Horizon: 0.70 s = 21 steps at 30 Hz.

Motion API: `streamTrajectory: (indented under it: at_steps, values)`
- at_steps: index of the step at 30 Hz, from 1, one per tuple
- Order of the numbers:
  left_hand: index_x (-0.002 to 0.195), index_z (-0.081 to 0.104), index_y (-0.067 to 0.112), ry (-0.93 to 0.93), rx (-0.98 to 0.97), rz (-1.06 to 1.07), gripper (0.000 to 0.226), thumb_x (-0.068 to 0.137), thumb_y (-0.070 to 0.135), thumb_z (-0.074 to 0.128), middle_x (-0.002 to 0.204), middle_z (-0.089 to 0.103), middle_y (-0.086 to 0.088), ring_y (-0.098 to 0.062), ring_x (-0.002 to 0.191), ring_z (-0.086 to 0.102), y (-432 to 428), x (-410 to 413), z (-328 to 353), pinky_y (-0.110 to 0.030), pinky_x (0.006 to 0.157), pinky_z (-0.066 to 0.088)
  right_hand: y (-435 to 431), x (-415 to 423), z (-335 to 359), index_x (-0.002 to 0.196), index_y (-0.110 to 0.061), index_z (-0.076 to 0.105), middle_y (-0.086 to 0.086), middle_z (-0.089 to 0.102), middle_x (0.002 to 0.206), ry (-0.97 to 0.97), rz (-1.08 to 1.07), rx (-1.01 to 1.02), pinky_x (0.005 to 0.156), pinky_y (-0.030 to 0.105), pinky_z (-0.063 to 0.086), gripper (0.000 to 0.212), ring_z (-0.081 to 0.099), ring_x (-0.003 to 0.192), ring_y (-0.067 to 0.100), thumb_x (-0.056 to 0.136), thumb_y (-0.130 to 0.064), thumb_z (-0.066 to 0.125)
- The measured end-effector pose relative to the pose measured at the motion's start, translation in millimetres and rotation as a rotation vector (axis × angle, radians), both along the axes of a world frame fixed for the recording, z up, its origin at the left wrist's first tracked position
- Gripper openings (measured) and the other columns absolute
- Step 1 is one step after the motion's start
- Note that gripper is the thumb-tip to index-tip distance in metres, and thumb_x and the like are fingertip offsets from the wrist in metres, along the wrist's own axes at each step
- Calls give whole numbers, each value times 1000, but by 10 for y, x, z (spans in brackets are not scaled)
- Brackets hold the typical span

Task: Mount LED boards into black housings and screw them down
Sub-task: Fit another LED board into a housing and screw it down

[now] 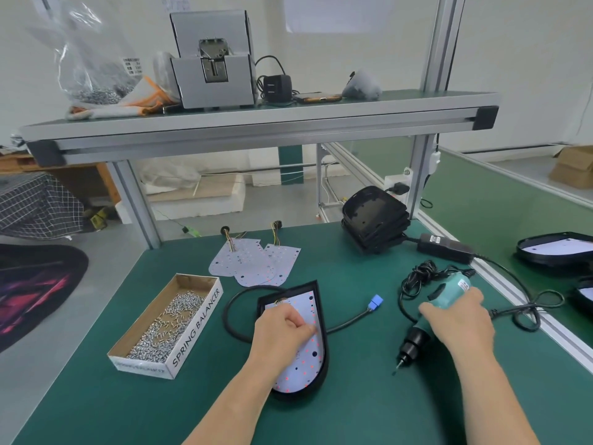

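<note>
A black housing [322, 354] lies on the green table in front of me with a white LED board [308, 358] seated inside it; red dots show on the board. My left hand [282, 327] rests on the board's upper half, fingertips pinched together near its right edge; whether a screw is between them cannot be seen. My right hand [459, 316] grips a teal electric screwdriver [431, 319], its black tip slanting down to the table, right of the housing. Loose LED boards [253, 261] with wire tails lie behind. A stack of empty black housings [375, 216] stands at the back right.
An open cardboard box of screws [167, 322] sits left of the housing. The housing's black cable with a blue connector [375, 301] curls around it. The driver's cord and black power brick [444, 248] lie at the right. Finished housings [556, 248] rest on the neighbouring bench.
</note>
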<state>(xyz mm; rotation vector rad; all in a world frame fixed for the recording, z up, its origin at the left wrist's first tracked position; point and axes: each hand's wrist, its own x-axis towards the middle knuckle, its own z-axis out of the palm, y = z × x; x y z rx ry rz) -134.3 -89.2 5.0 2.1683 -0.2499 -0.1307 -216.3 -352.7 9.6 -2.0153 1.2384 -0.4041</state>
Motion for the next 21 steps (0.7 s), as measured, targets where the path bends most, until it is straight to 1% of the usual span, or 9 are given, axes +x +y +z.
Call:
streamTrajectory:
  at_steps: [3, 5, 7, 9, 11, 13, 15, 18, 21]
  values:
    - [70, 65, 16, 20, -47, -12, 17, 78, 15, 80, 55, 54, 9, 0, 46, 46, 14, -4, -16, -11, 49, 35, 49, 13, -21, 142, -5, 32, 17, 56, 113, -180, -60, 114, 78, 43, 48, 81, 53, 97, 37, 78, -25, 77]
    - [70, 67, 16, 40, -77, -21, 15, 77, 13, 80, 54, 53, 9, 1, 44, 45, 26, -9, -31, -11, 49, 36, 73, 37, -6, 143, -7, 38, 12, 55, 110, -364, -115, 345, 70, 37, 45, 78, 51, 88, 30, 77, -16, 79]
    - [68, 68, 17, 49, -107, -17, 17, 76, 12, 81, 54, 52, 11, 1, 44, 44, 32, -9, -43, -11, 50, 36, 109, 64, 2, 123, -5, 56, 10, 59, 99, -528, -54, 594, 55, 28, 39, 50, 50, 70, 21, 77, -4, 77]
    - [66, 67, 18, 49, -125, -12, 19, 75, 12, 82, 53, 52, 10, 0, 45, 44, 33, -9, -49, -12, 50, 36, 176, 82, 20, 97, -11, 63, 6, 63, 89, -608, 56, 723, 46, 20, 39, 24, 52, 66, 15, 78, 0, 74]
    - [64, 66, 19, 50, -134, -14, 21, 75, 12, 83, 54, 52, 10, -2, 46, 44, 29, -9, -52, -12, 50, 35, 248, 103, 54, 90, -17, 62, 0, 63, 84, -696, 112, 776, 52, 21, 40, 20, 55, 69, 13, 80, -5, 74]
    - [64, 65, 18, 51, -142, -16, 21, 74, 13, 83, 54, 51, 10, -3, 48, 43, 28, -8, -53, -12, 51, 35, 295, 130, 114, 90, -19, 62, -3, 62, 79, -804, 107, 808, 59, 24, 41, 17, 58, 69, 10, 83, -13, 76]
    - [65, 65, 18, 48, -146, -16, 21, 75, 13, 83, 53, 49, 11, -3, 48, 42, 28, -17, -55, -12, 51, 35, 340, 172, 212, 93, -18, 66, -3, 67, 78, -951, 80, 894, 61, 23, 50, 13, 64, 70, 8, 85, -18, 76]
    - [64, 63, 17, 19, -139, -24, 23, 76, 11, 81, 49, 47, 13, -2, 45, 40, 32, -41, -59, -11, 50, 34, 506, 276, 373, 93, -12, 69, 0, 69, 71, -1130, 88, 961, 57, 18, 53, 10, 64, 64, 8, 84, -12, 73]
    - [64, 60, 16, -13, -134, -33, 24, 77, 8, 79, 45, 43, 14, -3, 44, 37, 24, -76, -64, -12, 49, 34, 687, 436, 482, 88, -15, 59, -9, 62, 57, -1238, -61, 957, 49, 17, 48, 20, 57, 51, 6, 79, -6, 75]
